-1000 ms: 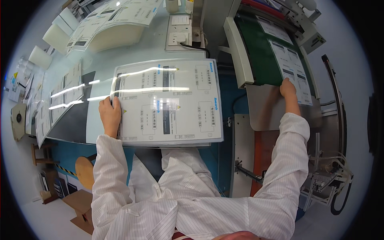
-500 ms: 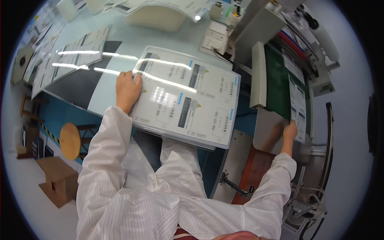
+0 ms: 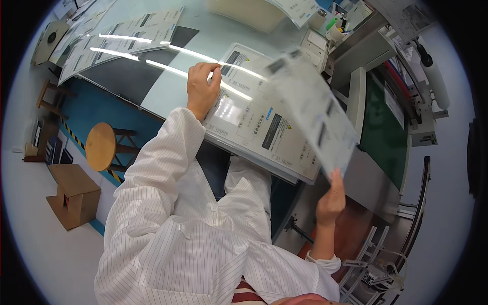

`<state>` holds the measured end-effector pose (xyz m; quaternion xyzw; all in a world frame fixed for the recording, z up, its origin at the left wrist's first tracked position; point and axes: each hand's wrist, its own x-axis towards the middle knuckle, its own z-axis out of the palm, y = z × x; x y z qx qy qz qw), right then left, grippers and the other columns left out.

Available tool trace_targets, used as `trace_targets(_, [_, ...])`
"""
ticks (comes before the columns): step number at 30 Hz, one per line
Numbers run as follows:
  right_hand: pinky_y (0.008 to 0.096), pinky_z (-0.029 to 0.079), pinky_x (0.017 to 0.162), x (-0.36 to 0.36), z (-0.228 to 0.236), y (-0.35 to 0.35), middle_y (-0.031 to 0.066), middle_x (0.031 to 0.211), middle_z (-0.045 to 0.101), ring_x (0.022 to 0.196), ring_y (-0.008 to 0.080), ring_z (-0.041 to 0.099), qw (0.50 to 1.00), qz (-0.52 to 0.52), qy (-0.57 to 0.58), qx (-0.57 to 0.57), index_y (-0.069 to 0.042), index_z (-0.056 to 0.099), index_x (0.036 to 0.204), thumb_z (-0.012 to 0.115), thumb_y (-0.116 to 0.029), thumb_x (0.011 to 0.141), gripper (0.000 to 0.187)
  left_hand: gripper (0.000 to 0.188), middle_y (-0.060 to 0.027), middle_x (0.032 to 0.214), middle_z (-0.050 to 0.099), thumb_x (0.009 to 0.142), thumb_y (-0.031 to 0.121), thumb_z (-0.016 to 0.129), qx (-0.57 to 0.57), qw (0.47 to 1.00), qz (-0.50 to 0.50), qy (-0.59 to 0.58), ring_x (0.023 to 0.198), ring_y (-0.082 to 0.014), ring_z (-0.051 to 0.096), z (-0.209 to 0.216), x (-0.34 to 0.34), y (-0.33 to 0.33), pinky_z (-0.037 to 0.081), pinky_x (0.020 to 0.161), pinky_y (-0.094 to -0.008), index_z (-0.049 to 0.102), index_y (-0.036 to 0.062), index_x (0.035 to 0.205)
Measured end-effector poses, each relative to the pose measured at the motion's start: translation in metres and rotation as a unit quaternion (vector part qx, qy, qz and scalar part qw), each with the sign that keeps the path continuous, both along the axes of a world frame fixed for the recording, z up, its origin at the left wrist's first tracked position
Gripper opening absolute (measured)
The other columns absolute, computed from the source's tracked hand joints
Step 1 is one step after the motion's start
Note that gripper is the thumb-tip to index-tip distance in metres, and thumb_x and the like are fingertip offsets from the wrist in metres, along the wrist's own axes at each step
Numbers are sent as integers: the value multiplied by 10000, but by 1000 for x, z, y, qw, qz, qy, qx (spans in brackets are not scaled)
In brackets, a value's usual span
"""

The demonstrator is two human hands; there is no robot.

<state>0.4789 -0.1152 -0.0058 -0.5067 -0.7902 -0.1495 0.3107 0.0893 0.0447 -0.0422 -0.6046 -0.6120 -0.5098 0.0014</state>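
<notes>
L hand [image 3: 202, 90] sits at approx. 11 o'clock from mid-view, back of hand up, elbow bent, sleeved forearm coming in from 7. Its fingers are curled, thumb & forefinger tips close together at the stack's upper-L edge; can't tell if they pinch anything there. R hand [image 3: 331, 201] is at 4 o'clock, fingers pointing to 12, bare forearm rising from a rolled cuff [image 3: 325, 263]. Its thumb & fingers pinch the near end of a loose sheet [image 3: 321, 114].

From the R fingertips that sheet runs off twd 11 o'clock, tilted, crossing in front of the stack's R side; it's blurred, print unclear. Stack [image 3: 254, 119] is just above mid-view, at 12 to 1 o'clock, lying on the table [image 3: 203, 40] w/ its lower edge facing the lap. L fingers are right by it; R fingers are just off its lower-R corner.

Counts: 2 hands, 1 loose sheet in hand, 1 stack (no. of sheets in it unclear), 1 sheet in view on the green belt [image 3: 381, 145] at 3 o'clock. Also 1 round stool [image 3: 100, 145] at 9, 1 more wooden stool [image 3: 49, 104] a bit above it, 1 cardboard box [image 3: 81, 195] at approx. 8.
</notes>
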Motion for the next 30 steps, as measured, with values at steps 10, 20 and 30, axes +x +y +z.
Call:
trace_targets(10, [507, 421, 1013, -50, -23, -1, 159, 1242, 604, 1165, 348, 568, 989, 75, -76, -101, -55, 633, 1188, 526, 52, 847, 373, 391, -121, 985, 675, 994, 308, 500, -328, 776, -230, -487, 809, -137, 630, 16, -50, -38, 506, 720, -230, 648, -31, 1119])
trace_targets(20, [515, 316, 1083, -60, -24, 0, 152, 1349, 530, 1281, 321, 471, 981, 39, -35, -185, -92, 590, 1268, 541, 33, 872, 418, 345, -62, 792, 592, 837, 149, 647, -323, 932, -55, -152, 690, -137, 540, 19, -35, -50, 471, 687, -235, 640, -14, 1141])
trace_targets(30, [524, 167, 1134, -59, -28, -3, 104, 1422, 476, 1366, 338, 358, 976, 11, -12, -219, -109, 568, 1307, 537, -146, 940, 370, 363, -98, 882, 588, 813, 188, 659, -255, 964, -36, -73, 739, -177, 530, 2, -37, -56, 466, 714, -288, 641, -2, 1121])
